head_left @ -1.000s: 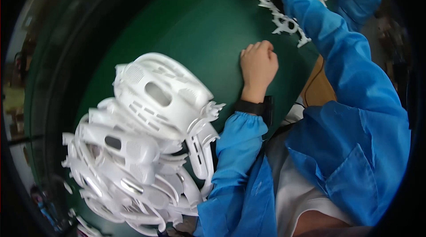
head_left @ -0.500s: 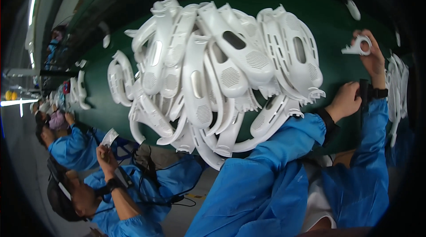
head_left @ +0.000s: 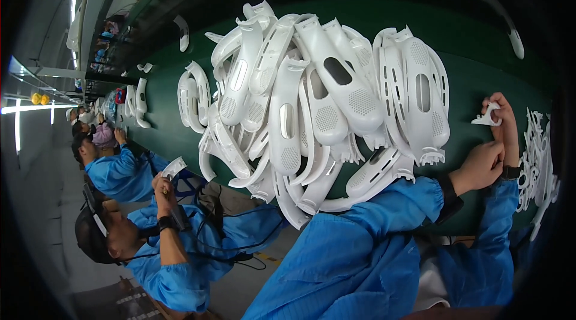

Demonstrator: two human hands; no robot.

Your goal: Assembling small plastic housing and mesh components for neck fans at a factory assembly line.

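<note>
My right hand pinches a small white plastic piece above the green conveyor belt, my left hand is fisted just below, beside the heap of white plastic shells.

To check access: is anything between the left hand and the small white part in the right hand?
Nothing visible: the left hand is close beside the right hand, which pinches the small white part; the pile of shells lies aside.
</note>
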